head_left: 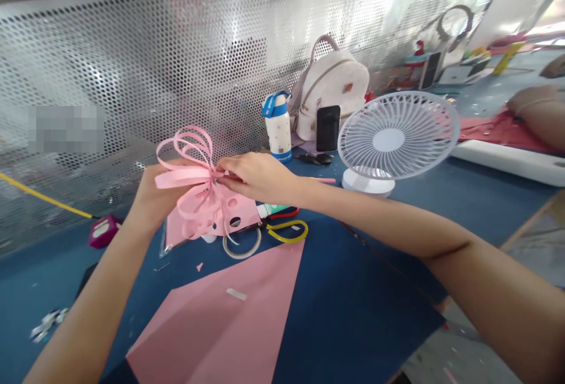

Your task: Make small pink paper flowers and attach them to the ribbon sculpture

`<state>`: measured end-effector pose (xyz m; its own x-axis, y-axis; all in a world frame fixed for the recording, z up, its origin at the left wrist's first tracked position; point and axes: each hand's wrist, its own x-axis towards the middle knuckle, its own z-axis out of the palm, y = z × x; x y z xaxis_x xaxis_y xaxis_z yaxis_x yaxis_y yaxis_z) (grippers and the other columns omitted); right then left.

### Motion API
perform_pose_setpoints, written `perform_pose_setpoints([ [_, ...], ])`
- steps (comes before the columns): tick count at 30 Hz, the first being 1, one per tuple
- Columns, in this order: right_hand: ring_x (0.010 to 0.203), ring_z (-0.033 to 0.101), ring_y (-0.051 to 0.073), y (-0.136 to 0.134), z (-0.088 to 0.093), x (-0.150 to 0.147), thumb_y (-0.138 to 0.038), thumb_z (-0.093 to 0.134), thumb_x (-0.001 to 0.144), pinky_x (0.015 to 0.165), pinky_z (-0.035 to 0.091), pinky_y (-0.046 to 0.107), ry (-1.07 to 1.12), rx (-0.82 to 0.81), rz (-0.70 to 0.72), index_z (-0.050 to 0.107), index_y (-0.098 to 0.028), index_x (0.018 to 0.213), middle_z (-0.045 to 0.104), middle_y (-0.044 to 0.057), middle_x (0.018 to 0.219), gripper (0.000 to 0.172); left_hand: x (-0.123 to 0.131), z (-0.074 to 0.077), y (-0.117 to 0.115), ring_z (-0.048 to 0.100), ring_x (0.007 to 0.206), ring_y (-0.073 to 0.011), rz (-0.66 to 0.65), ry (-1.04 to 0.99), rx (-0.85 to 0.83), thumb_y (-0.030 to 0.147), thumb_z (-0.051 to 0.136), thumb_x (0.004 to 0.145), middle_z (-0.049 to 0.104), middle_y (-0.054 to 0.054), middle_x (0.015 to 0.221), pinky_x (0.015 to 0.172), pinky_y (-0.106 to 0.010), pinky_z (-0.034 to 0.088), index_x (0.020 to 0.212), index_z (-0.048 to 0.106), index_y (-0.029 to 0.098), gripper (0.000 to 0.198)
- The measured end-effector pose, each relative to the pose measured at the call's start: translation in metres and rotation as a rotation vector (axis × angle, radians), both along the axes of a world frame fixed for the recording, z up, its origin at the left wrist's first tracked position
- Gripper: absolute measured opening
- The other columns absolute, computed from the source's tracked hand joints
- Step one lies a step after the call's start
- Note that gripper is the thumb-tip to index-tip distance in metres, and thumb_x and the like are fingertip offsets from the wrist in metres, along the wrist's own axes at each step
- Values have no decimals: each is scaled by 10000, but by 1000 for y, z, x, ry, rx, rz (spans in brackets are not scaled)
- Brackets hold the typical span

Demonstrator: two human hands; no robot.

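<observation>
A bow of looped pink paper strips (184, 180) is held up over the left part of the table. My left hand (155, 192) is closed around it from behind, its fingers mostly hidden by the loops. At the bow's gathered middle, my right hand (253, 173) pinches with thumb and fingers. Below the hands lie pink sheets with round holes (241, 210), scissors with red and yellow handles (288, 232), and a roll of tape (242, 252). Nearer to me lies a large pink paper sheet (225, 319) with a small whitish strip (236, 294) on it.
Beyond the hands stand a white and blue bottle (278, 128), a white backpack (333, 86), a black phone (328, 129) and a white fan (397, 136). A perforated metal panel (132, 78) closes off the back. A purple tape measure (104, 231) is at left; another person's arm (538, 113) is at right.
</observation>
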<state>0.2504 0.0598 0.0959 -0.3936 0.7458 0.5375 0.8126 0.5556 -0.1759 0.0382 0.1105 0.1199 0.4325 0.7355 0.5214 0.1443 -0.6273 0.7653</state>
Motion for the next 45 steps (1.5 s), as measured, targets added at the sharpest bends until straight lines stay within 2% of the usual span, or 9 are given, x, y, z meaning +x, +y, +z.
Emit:
perform_pose_setpoints([
  [4,837,663,177,-4,3,-1,-334,441,1083,581,221,303,-14,22,-2,680,-187,1082,768,37,1025,281,4,3,-7,751,789,-224,59,81,60,224,852,618,816,-52,831,674,-321,620,711,832,239,97],
  [9,900,682,181,-8,7,-2,-307,463,1078,582,233,308,-36,9,-2,713,-187,1091,775,33,1116,278,0,-1,-4,759,882,-261,46,109,194,220,865,625,820,-57,873,796,-401,638,701,830,257,91],
  [15,960,681,178,-15,12,-3,-282,452,1086,608,276,303,-44,-10,7,727,-186,1169,758,44,1199,303,-4,-5,-3,765,812,-245,4,90,136,232,871,664,821,-55,879,745,-394,655,792,852,258,132],
  [20,901,664,183,-17,14,-3,-257,447,1074,598,248,306,-55,-9,-19,744,-194,1118,766,45,1118,307,-5,-12,3,765,812,-229,20,36,178,152,870,652,820,-40,866,778,-389,656,819,849,258,198],
  [24,886,649,187,-15,14,-3,-264,451,1075,609,248,307,-58,-16,-21,729,-182,1140,760,56,1101,297,-6,-13,7,763,806,-229,25,39,163,172,874,639,819,-33,862,784,-392,660,857,844,255,235],
  [30,849,615,166,-14,15,-2,-299,515,1055,629,288,291,26,59,-48,659,-155,1133,703,64,1109,218,0,-6,-2,755,787,-250,157,54,213,257,873,620,809,-27,801,756,-409,656,753,826,260,141],
  [37,889,615,147,-11,10,0,-253,521,1057,640,310,263,75,197,29,668,-179,1096,673,41,1118,169,-2,-10,6,735,843,-256,118,33,143,243,880,608,804,-52,861,841,-428,623,798,821,230,198],
  [41,905,616,146,-8,8,1,-229,550,1044,649,327,263,116,206,71,680,-168,1090,674,50,1139,151,-2,-12,3,737,839,-251,56,12,163,217,864,638,804,-42,871,796,-410,626,843,830,246,209],
  [45,902,611,136,-8,7,0,-178,558,1027,657,346,259,141,194,95,676,-157,1069,675,48,1126,127,-4,-13,1,744,827,-271,125,29,187,216,883,599,795,-53,851,797,-433,643,796,815,227,208],
])
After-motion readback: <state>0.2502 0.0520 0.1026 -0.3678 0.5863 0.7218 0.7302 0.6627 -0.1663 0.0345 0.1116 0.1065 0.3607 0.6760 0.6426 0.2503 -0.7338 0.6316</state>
